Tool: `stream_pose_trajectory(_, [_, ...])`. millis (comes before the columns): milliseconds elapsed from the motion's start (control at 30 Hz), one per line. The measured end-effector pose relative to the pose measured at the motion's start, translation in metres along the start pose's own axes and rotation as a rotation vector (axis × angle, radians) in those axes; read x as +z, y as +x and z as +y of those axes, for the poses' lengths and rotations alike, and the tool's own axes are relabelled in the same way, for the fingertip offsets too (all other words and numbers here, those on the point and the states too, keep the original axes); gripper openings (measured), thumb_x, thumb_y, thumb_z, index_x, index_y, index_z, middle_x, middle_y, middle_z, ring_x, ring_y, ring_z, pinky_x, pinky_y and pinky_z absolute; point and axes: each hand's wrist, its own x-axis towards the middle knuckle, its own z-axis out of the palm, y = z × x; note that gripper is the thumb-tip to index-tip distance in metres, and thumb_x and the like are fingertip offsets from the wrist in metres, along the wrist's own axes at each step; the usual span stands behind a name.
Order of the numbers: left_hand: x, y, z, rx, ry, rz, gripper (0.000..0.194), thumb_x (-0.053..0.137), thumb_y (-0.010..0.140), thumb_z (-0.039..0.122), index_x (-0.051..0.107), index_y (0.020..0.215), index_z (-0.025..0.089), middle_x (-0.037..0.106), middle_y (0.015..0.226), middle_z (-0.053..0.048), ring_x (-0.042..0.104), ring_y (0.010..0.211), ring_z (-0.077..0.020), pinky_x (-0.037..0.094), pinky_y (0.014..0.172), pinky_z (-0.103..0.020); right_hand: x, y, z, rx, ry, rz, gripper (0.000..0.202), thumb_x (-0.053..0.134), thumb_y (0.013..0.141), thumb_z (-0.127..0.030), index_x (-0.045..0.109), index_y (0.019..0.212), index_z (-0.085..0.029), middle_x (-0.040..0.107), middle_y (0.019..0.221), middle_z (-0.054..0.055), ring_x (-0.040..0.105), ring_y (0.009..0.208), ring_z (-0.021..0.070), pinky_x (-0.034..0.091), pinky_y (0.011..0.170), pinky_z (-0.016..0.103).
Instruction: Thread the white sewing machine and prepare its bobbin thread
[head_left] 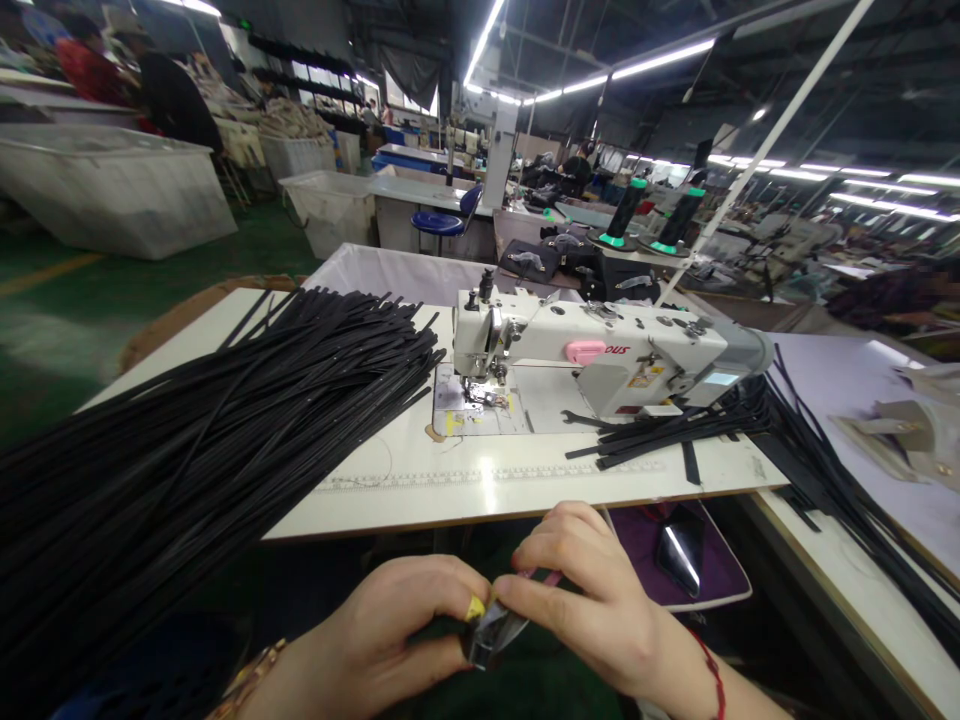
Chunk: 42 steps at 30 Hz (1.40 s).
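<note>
Below the table's front edge, my left hand (390,630) and my right hand (589,600) meet. Between them is a small dark, shiny piece (491,632), whose kind I cannot make out. The left thumb and fingers pinch it from the left, with a yellow bit (475,607) at a fingertip. On the other side, my right fingers close over it, and a pinkish strip (551,577) shows under them. A white sewing machine (547,335) stands on the table beyond both hands. To the left lies a large bundle of black strips (225,400).
More black strips (675,430) lie right of the machine, near a wrench (585,420). A printed ruler (480,478) runs along the table front. Under the table, a purple-lined tray (716,565) holds a phone (681,550). Thread cones (626,212) stand behind. People (169,90) are far left.
</note>
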Motion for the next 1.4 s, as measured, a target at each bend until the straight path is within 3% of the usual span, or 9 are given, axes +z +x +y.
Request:
stream_pose_trajectory(633, [-0.001, -0.005, -0.002, -0.139, -0.141, 0.011, 0.006, 0.066, 0.089, 0.018, 0.064, 0.095, 0.017, 0.071, 0.09, -0.004, 0.068, 0.082, -0.0135, 0.055, 0.077, -0.021, -0.018, 0.016, -0.008, -0.121, -0.19, -0.064, 0.014, 0.056, 0.096, -0.014, 0.068, 0.101, -0.016, 0.07, 0.087, 0.002, 0.059, 0.081, 0.0127, 0.043, 0.088, 0.035])
stream_pose_trajectory(900, [-0.006, -0.001, 0.0, -0.11, -0.131, -0.005, 0.008, 0.066, 0.089, 0.019, 0.066, 0.097, 0.018, 0.072, 0.092, -0.005, 0.069, 0.085, -0.015, 0.054, 0.079, -0.022, -0.025, 0.02, -0.006, -0.095, -0.203, -0.192, 0.016, 0.053, 0.097, -0.015, 0.066, 0.107, -0.016, 0.067, 0.086, 0.002, 0.056, 0.077, 0.0131, 0.041, 0.076, 0.033])
stream_pose_trajectory(1133, [-0.006, -0.003, -0.002, -0.125, -0.131, -0.021, 0.012, 0.066, 0.088, 0.014, 0.065, 0.1, 0.019, 0.072, 0.094, -0.003, 0.068, 0.087, -0.0147, 0.054, 0.081, -0.023, -0.028, 0.019, -0.006, -0.048, -0.197, -0.284, 0.018, 0.05, 0.099, -0.016, 0.064, 0.11, -0.017, 0.066, 0.091, 0.003, 0.055, 0.08, 0.0135, 0.038, 0.074, 0.033])
stream_pose_trajectory(1400, [-0.007, -0.002, -0.001, -0.144, -0.159, -0.009, 0.01, 0.068, 0.088, 0.02, 0.067, 0.098, 0.018, 0.072, 0.091, -0.004, 0.068, 0.084, -0.0147, 0.054, 0.078, -0.022, -0.033, 0.023, -0.006, -0.081, -0.198, -0.267, 0.02, 0.046, 0.101, -0.017, 0.065, 0.107, -0.017, 0.067, 0.09, 0.003, 0.053, 0.078, 0.0135, 0.039, 0.074, 0.034])
